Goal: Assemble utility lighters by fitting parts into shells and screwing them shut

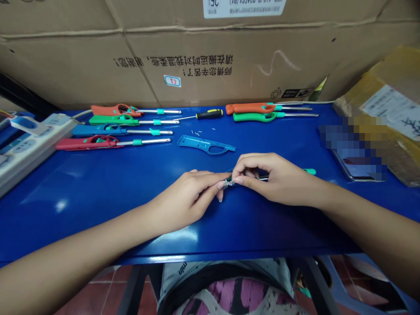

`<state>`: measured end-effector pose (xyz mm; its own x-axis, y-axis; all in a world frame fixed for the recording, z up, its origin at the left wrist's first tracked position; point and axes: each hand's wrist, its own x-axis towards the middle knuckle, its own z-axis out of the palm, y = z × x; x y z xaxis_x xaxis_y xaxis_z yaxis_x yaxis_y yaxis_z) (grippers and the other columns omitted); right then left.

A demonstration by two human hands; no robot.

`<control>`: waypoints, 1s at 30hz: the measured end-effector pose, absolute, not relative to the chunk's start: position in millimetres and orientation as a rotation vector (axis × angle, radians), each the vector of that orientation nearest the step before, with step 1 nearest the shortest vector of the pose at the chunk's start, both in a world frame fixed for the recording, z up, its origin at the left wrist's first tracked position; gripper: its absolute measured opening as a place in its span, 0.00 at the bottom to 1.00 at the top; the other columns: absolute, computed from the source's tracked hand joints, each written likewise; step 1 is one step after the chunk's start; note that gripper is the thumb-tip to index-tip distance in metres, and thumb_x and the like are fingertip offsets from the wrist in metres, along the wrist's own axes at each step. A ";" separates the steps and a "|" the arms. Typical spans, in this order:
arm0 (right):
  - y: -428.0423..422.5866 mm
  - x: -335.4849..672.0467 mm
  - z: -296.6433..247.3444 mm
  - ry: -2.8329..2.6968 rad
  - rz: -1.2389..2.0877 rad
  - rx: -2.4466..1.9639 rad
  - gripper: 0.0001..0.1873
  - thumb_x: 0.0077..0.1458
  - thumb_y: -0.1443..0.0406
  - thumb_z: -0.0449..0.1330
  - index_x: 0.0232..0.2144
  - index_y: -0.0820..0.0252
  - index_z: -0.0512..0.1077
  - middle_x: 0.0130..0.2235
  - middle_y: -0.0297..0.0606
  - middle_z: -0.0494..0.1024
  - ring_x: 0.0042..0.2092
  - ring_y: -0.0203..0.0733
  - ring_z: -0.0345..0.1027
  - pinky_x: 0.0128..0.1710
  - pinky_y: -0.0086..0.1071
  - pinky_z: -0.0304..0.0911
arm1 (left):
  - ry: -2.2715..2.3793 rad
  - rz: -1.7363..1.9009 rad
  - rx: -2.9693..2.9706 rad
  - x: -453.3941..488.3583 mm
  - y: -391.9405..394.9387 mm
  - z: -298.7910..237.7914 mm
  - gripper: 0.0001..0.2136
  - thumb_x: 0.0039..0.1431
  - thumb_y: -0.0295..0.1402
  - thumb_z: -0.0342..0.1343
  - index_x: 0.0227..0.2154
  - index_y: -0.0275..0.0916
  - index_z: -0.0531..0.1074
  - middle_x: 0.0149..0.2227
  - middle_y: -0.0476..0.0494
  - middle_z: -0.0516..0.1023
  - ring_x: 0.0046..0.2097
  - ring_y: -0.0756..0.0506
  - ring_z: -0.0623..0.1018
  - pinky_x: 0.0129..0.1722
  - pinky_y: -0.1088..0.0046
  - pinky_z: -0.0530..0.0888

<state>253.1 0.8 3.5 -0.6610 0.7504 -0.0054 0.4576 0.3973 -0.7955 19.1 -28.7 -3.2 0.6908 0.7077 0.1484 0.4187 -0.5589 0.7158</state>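
Note:
My left hand [193, 192] and my right hand [269, 175] meet at the middle of the blue table [98, 192]. Both pinch a partly opened long-nosed lighter [308, 171], whose metal tube and teal tip stick out to the right of my right hand. My left fingertips pinch a small part at the lighter's inner end. A loose blue lighter shell half [205, 145] lies just beyond my hands.
Several assembled lighters [111, 130] lie in a row at the back left, two more [262, 112] at the back right. A black-and-yellow screwdriver [206, 115] lies between them. A power strip [26, 140] sits at left, a phone [354, 166] at right, cardboard boxes [210, 57] behind.

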 end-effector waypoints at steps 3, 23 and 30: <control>0.5 252.8 3.4 -2.294 1.169 -1.056 0.08 0.63 0.62 0.58 0.34 0.58 0.75 0.33 0.32 0.73 0.32 0.34 0.61 0.33 0.30 0.59 | 0.859 0.576 2.226 19.8 -28.7 -3.5 0.11 0.73 0.29 0.46 0.39 0.38 0.74 0.34 0.51 0.79 0.38 0.51 0.77 0.43 0.75 0.70; 2.7 250.2 1.6 -2.233 1.289 -1.080 0.10 0.60 0.61 0.59 0.32 0.61 0.76 0.30 0.33 0.72 0.30 0.34 0.59 0.31 0.30 0.57 | 0.909 0.561 2.171 22.6 -31.5 -1.1 0.15 0.73 0.30 0.45 0.33 0.36 0.74 0.33 0.48 0.78 0.36 0.51 0.77 0.41 0.74 0.70; 1.0 248.8 1.4 -2.250 1.282 -1.107 0.09 0.60 0.61 0.59 0.31 0.60 0.75 0.29 0.32 0.71 0.30 0.34 0.59 0.31 0.30 0.56 | 0.926 0.537 2.110 24.5 -33.6 -0.7 0.15 0.73 0.31 0.45 0.35 0.36 0.76 0.34 0.48 0.77 0.35 0.51 0.76 0.39 0.75 0.70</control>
<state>248.8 1.0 1.4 -0.6466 0.7571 -0.0933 0.4665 0.2956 -0.8337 24.5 -33.6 -0.7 0.6490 0.7573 0.0728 0.4398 -0.4515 0.7764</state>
